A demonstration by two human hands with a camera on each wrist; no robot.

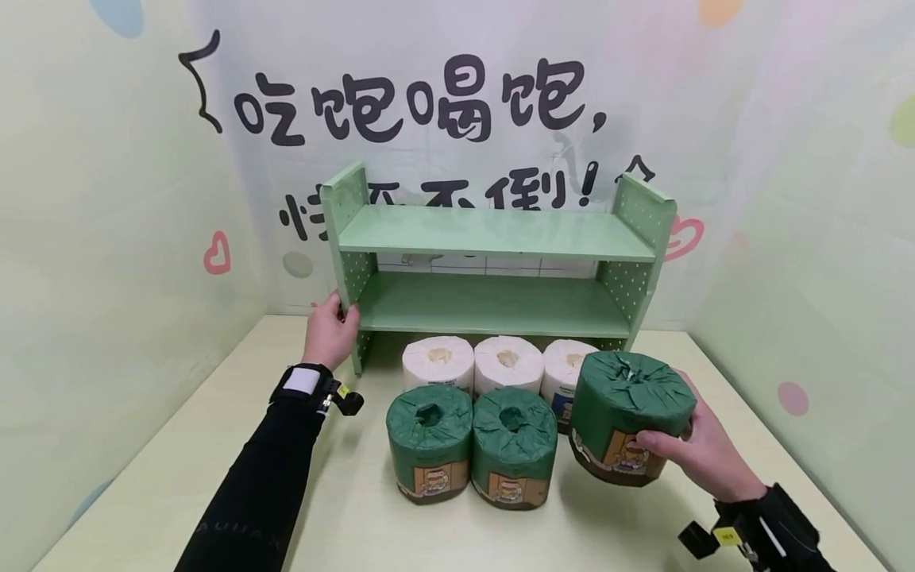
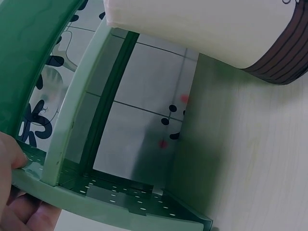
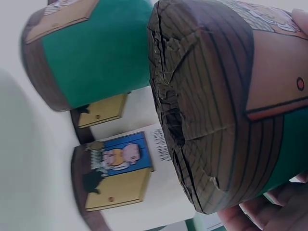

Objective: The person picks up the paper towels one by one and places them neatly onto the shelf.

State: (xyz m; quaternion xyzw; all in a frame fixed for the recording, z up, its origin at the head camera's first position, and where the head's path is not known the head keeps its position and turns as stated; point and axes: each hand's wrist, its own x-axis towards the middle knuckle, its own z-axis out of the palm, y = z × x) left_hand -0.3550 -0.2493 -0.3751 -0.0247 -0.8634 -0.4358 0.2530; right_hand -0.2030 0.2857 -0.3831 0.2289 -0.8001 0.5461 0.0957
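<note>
My right hand (image 1: 715, 449) holds a green-wrapped toilet paper roll (image 1: 629, 409), thumb in front, its shadow falling on the table below. In the right wrist view the roll's brown underside (image 3: 207, 120) faces the camera. With my left hand (image 1: 333, 332) I grip the left side panel of a green shelf rack (image 1: 493, 306); in the left wrist view the thumb is inside the panel (image 2: 110, 202) and the fingers outside. Two more green rolls (image 1: 431, 445) stand side by side in front of three white rolls (image 1: 438, 364), which sit at the rack's bottom front edge.
The rack's two upper boards (image 1: 493, 230) bear nothing that I see. A pale wooden table (image 1: 343, 508) lies under everything, with printed wall sheets (image 1: 107, 238) on the left, right and back. The rack stands near the back sheet.
</note>
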